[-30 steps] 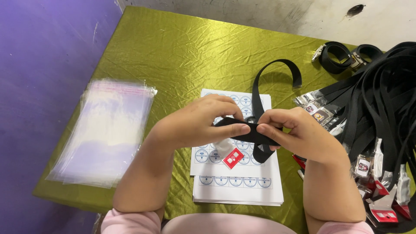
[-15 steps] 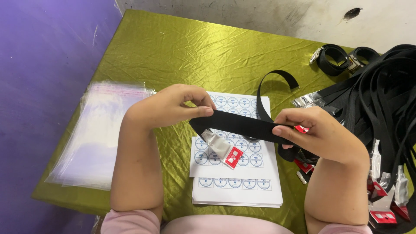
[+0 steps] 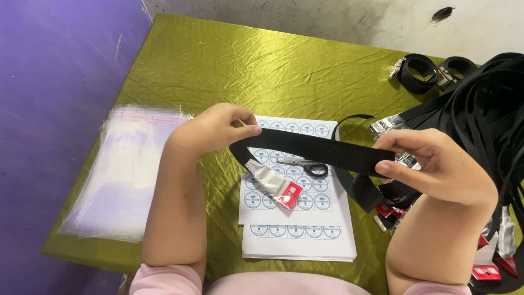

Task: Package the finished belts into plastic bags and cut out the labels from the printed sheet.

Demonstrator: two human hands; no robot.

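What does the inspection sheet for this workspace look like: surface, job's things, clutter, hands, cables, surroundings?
Surface: table under a wrinkled olive-green cloth.
Job's things: black webbing strap stretched flat between both hands, its far end looping down past the right hand; sticker sheets with round blue-and-white labels stacked below it.
Clutter: small scissors and a clear sachet with a red tag on the sheets; stack of clear plastic bags at left; pile of black straps with metal buckles at right; two coiled straps at the far edge; red tags at lower right.
Hands: left hand pinches one strap end; right hand grips the other.
Cables: nothing seen.
Surroundings: purple floor at left, grey concrete beyond.
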